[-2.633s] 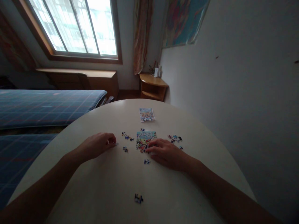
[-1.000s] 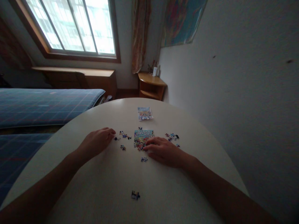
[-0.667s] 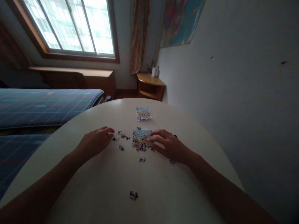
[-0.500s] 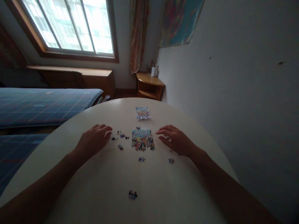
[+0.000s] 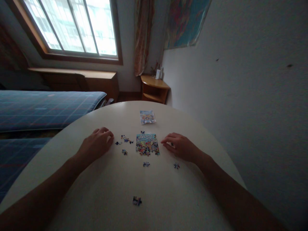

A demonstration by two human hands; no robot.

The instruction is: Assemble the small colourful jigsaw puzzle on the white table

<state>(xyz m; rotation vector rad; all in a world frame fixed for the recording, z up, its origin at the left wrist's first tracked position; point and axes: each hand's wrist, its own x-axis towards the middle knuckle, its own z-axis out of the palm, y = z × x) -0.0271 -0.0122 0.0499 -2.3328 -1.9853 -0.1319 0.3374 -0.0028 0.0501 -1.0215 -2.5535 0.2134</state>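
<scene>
Left of our right hand (image 5: 181, 146), whose fingers part narrowly over a piece (image 5: 171, 144), our puzzle (image 5: 147, 144) lies on the surface (image 5: 154, 189); whether our curled left hand (image 5: 97, 143) grips anything, we cannot tell.

Home bedroom: blue plaid mattress (image 5: 48, 109), wood-framed window (image 5: 72, 29), patterned curtain (image 5: 143, 38), wooden desk (image 5: 101, 75), corner stand (image 5: 155, 82), wall poster (image 5: 186, 22).

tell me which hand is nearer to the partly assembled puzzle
Right: the right hand is just beyond the right edge of the partly assembled puzzle; the left hand is farther off to its left, with loose pieces between.
</scene>
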